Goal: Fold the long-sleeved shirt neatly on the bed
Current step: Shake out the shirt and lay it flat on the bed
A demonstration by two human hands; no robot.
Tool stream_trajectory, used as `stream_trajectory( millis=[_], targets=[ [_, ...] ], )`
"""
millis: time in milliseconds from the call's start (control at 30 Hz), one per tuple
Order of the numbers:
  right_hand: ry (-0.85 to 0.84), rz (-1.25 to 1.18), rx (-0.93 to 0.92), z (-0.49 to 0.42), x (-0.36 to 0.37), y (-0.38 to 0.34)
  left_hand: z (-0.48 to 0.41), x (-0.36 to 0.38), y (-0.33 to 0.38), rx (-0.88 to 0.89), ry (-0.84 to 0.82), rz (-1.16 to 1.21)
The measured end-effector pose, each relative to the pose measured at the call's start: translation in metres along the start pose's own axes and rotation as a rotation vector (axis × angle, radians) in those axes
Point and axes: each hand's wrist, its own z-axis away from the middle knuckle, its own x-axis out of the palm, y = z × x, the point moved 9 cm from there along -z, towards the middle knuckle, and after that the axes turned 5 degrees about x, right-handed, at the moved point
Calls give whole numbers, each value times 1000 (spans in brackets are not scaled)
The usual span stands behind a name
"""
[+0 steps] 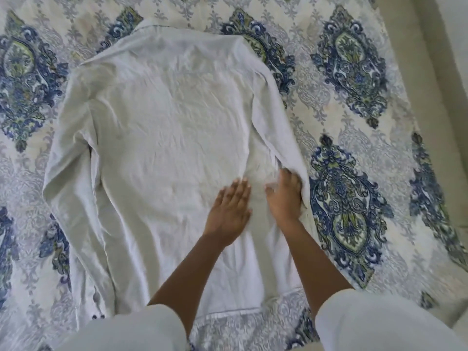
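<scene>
2 white sleeves [131,330] of the person fill the near edge. The left hand [229,209] lies flat, fingers straight, on the white shirt [164,127]. Just right of it, the right hand [285,196] curls around the shirt's right sleeve edge. The shirt lies spread, collar far, on a blue-and-green medallion bedspread [354,72]. A plain pale strip [417,72] borders the bed's right side

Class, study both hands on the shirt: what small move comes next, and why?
Probably draw the right sleeve inward over the shirt: the right hand grips its fabric at the edge, while the left hand lies flat, anchoring the cloth.
</scene>
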Motion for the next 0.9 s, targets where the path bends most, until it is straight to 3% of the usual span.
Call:
stream_trajectory(
  millis=[133, 267, 367, 500, 600, 700, 800, 900],
  targets=[
    [-217, -49, 235, -8, 1, 33, 0, 26, 17, 4, -117, -58],
    [-74, 73, 116, -6, -21, 25, 13, 28, 21, -63, -98, -148],
    [-104, 56, -45, -5, -25, 11, 15, 27, 26, -88, -106, -184],
    [119, -43, 98, -43, -84, 37, -5, 15, 37, -34, -121, -146],
    [187, -73, -2, -57, -116, 36, -24, 4, 38, -30, -136, -94],
    [-32, -87, -69, -36, -89, 21, -26, 7, 39, -32, -191, -73],
    [-264, -45, -23, 3, -34, 25, -9, 14, 41, -43, -212, -75],
    [-268, 68, 132, 20, -14, 39, 21, 27, 38, -65, -186, -105]
  ],
)
